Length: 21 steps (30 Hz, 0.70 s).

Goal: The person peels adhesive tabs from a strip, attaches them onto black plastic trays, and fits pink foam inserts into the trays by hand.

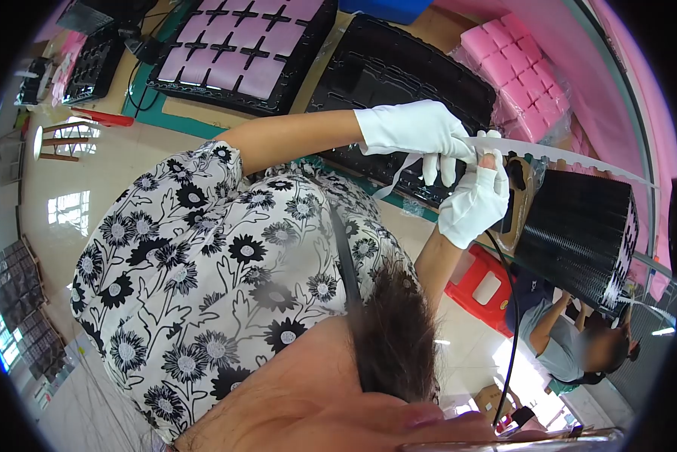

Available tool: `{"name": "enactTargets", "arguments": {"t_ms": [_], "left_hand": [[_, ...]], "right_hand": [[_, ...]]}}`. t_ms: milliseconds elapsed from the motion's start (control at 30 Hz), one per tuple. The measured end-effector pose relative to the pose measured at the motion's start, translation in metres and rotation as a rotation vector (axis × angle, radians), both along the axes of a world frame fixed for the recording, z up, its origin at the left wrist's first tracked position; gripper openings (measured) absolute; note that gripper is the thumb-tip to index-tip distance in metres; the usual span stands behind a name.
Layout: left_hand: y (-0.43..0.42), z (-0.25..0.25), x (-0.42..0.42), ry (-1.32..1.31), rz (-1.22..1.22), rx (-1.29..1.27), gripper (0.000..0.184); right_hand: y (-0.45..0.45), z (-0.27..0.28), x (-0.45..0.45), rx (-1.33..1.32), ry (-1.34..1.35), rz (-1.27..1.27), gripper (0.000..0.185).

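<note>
A long white strip (572, 154) with a notched edge runs from my fingers toward the right, and a loose tail of it hangs below my left hand (417, 132). That hand wears a white glove and pinches the strip between thumb and fingers, other fingers curled down. Close against it, my right hand (474, 203), also gloved, grips the strip; a bare fingertip shows there. Both hands are above the edge of a black moulded tray (398, 68). The exact fingertip contact is partly hidden.
A black tray (240, 45) with pink pads is at upper left. Pink foam blocks (515, 75) are beyond my hands; stacked black trays (576, 230) stand to the right. A red stool (481, 290), a dark cable (513, 331) and another person (557, 339) appear lower right.
</note>
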<state>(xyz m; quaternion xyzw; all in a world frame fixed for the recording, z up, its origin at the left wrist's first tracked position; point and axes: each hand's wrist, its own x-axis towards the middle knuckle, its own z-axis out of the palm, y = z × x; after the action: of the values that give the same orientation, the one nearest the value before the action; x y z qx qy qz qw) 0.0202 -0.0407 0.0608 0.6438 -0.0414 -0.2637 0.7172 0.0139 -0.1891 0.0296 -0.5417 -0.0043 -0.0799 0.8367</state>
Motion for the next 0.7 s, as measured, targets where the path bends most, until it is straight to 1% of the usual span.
{"name": "enactTargets", "arguments": {"t_ms": [67, 167, 233, 267, 433, 567, 700], "left_hand": [[-0.001, 0.002, 0.000, -0.031, 0.005, 0.076, 0.038], [-0.002, 0.000, -0.001, -0.045, -0.007, 0.049, 0.036], [-0.003, -0.001, 0.000, -0.027, -0.006, 0.038, 0.036], [-0.003, -0.001, 0.000, -0.011, -0.002, 0.028, 0.036], [0.000, 0.001, -0.001, -0.026, 0.010, 0.063, 0.035], [0.000, 0.007, -0.002, -0.054, 0.026, 0.068, 0.032], [0.000, -0.005, 0.003, -0.133, 0.030, 0.134, 0.030]], "right_hand": [[0.000, 0.000, -0.001, 0.017, -0.004, -0.011, 0.024], [0.003, -0.002, 0.000, -0.003, -0.002, -0.028, 0.025], [0.001, -0.008, 0.002, 0.085, -0.020, -0.006, 0.028], [0.002, -0.008, 0.003, 0.086, -0.022, -0.005, 0.028], [0.004, -0.001, 0.003, 0.018, -0.028, 0.030, 0.031], [0.009, 0.003, 0.001, 0.014, -0.016, 0.017, 0.029], [0.010, 0.003, -0.004, -0.023, 0.002, -0.034, 0.029]]}}
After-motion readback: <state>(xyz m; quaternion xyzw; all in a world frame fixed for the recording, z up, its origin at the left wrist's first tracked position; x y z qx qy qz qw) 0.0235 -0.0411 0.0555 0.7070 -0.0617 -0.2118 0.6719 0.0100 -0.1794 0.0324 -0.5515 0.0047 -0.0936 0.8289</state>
